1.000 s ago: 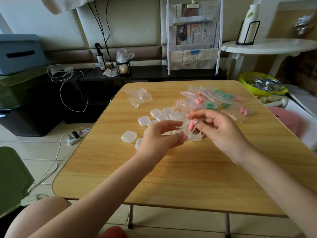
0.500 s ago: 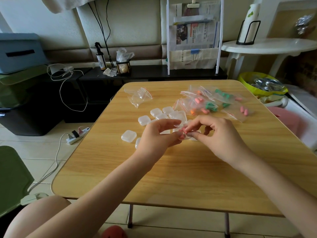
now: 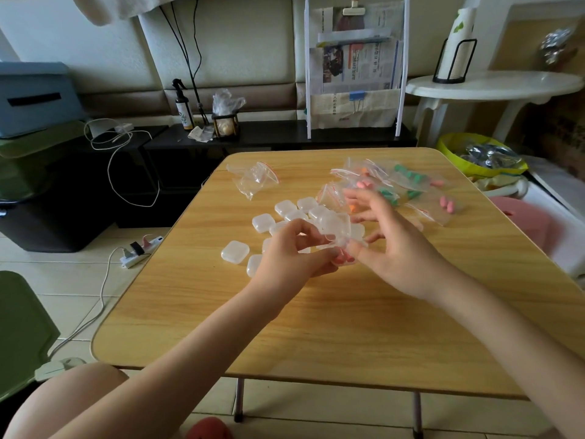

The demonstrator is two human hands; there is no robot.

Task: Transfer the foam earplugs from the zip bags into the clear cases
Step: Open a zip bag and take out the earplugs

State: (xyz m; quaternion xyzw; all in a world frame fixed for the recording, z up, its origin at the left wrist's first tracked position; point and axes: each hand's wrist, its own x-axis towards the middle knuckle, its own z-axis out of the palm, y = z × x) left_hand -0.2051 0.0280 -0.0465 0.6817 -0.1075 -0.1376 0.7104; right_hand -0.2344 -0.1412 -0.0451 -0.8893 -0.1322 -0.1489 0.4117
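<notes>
Left hand (image 3: 285, 264) pinches open clear case (image 3: 337, 236) above worktop (image 3: 348, 327), just in front of loose case pile (image 3: 285, 217), pink earplugs (image 3: 343, 258) seated inside, right hand (image 3: 389, 248) fingers spread, thumb on case rim; next likely snap lid closed, needs aligned hinge press.

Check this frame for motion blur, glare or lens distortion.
Head view: the right hand has blurred fingers; the left hand looks sharper; the square wooden table has bowed edges from the wide lens; daylight washes out the round white side table.
</notes>
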